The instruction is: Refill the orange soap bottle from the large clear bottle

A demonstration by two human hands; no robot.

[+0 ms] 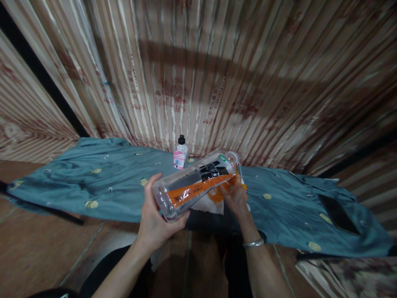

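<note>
A large clear plastic bottle (194,184) with an orange and black label is tilted in front of me, its neck up to the right. My left hand (158,221) wraps round its base, thumb underneath. My right hand (235,196) is closed at the neck end, with its fingertips partly hidden behind the bottle. Beneath that hand shows something orange (215,195), largely covered, so its kind is unclear. A white sheet of paper or cloth (207,206) with a jagged edge lies below the bottle.
A small bottle with a black cap and pink label (179,158) stands upright at the back of the bench, which has a teal patterned cloth (124,165). A dark phone (338,214) lies at the right. Pleated curtain (198,82) hangs behind; dark poles (46,78) flank it.
</note>
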